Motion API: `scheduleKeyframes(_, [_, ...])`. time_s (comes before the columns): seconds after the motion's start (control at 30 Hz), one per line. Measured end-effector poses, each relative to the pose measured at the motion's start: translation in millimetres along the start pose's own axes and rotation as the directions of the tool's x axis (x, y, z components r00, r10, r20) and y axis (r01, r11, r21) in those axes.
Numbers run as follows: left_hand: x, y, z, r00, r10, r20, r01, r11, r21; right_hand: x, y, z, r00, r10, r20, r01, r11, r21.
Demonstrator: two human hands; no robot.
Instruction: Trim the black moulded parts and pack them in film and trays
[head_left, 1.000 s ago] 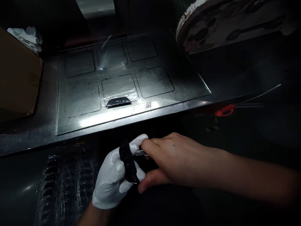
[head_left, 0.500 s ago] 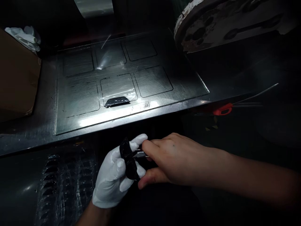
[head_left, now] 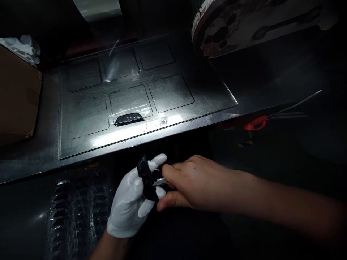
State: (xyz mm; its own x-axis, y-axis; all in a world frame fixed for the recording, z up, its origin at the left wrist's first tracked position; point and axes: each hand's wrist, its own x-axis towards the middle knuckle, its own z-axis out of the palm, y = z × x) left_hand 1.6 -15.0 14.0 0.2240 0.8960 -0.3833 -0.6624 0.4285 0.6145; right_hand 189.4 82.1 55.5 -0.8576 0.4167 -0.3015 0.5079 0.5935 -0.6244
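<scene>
My left hand (head_left: 128, 204), in a white glove, holds a small black part (head_left: 146, 180) upright between its fingers, in front of the table edge. Bare, my right hand (head_left: 187, 182) grips a small metal blade (head_left: 160, 182) whose tip meets or nearly meets the part's right side. Most of the tool is hidden inside my right fingers. A similar black part (head_left: 129, 118) lies on clear film on the metal table (head_left: 130, 142).
A clear tray (head_left: 77, 216) with several black parts sits at the lower left. Beside it are a cardboard box (head_left: 18, 97) and white gloves (head_left: 20, 48). A red-handled tool (head_left: 255, 123) is at the table's right edge; a large machine part (head_left: 230, 32) stands behind.
The view has shifted slightly, so the table appears further left. The black part in my left hand has turned a little, and more of the blade shows at my right fingertips.
</scene>
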Motion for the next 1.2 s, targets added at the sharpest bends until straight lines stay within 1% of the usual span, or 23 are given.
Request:
scheduleKeyframes(0.07, [2,-1,1.4,1.000,-0.011,0.007,0.011,1.000,0.006,-3,5,1,1.000,-0.001,0.000,0.001,0.993,0.116])
scheduleKeyframes(0.13, [4,-3,2.0,1.000,-0.019,0.006,0.019,1.000,0.010,-10,12,0,0.999,-0.014,-0.041,0.025,0.961,0.275])
scheduleKeyframes(0.2, [5,-3,2.3,1.000,-0.010,-0.008,0.010,1.000,0.016,-20,21,-4,0.989,-0.014,-0.149,0.071,0.920,0.386])
scheduleKeyframes(0.23, [6,-3,2.7,1.000,0.000,-0.015,0.000,1.000,0.022,-25,25,-6,0.974,0.003,-0.225,0.091,0.910,0.406])
scheduleKeyframes(0.27, [7,-3,3.3,1.000,0.009,-0.024,-0.009,0.999,0.032,-30,29,-9,0.953,0.027,-0.300,0.100,0.912,0.399])
scheduleKeyframes(0.33, [8,-2,5.6,0.998,0.022,-0.054,-0.019,0.998,0.054,-37,36,-14,0.905,0.058,-0.422,0.088,0.944,0.318])
scheduleKeyframes(0.37, [8,-2,7.1,0.998,0.021,-0.066,-0.017,0.998,0.060,-39,38,-15,0.886,0.048,-0.462,0.081,0.963,0.255])
scheduleKeyframes(0.43, [8,-2,10.3,0.997,0.001,-0.083,0.004,0.998,0.063,-39,40,-18,0.867,-0.031,-0.498,0.102,0.988,0.118])
scheduleKeyframes(0.5, [6,-3,12.9,0.997,-0.031,-0.075,0.036,0.997,0.072,-35,38,-19,0.855,-0.123,-0.504,0.143,0.990,0.002])
scheduleKeyframes(0.57, [4,-3,14.4,0.997,-0.053,-0.052,0.058,0.993,0.100,-31,33,-21,0.861,-0.160,-0.483,0.138,0.987,-0.082])
scheduleKeyframes(0.7, [-1,-1,15.4,0.995,-0.080,-0.060,0.088,0.985,0.147,-25,21,-28,0.906,-0.157,-0.393,0.093,0.980,-0.177])
scheduleKeyframes(0.8, [-4,2,16.1,0.991,-0.092,-0.093,0.108,0.977,0.185,-23,16,-33,0.924,-0.162,-0.346,0.082,0.969,-0.234])
scheduleKeyframes(0.93, [-6,6,16.4,0.981,-0.122,-0.150,0.159,0.950,0.268,-20,12,-33,0.943,-0.149,-0.298,0.049,0.946,-0.319])
scheduleKeyframes(1.07, [-8,9,13.3,0.978,-0.143,-0.150,0.187,0.923,0.336,-16,9,-31,0.952,-0.118,-0.283,0.006,0.930,-0.368])
scheduleKeyframes(1.2, [-9,12,7.4,0.973,-0.179,-0.144,0.216,0.925,0.313,-15,7,-32,0.956,-0.156,-0.248,0.021,0.882,-0.471])
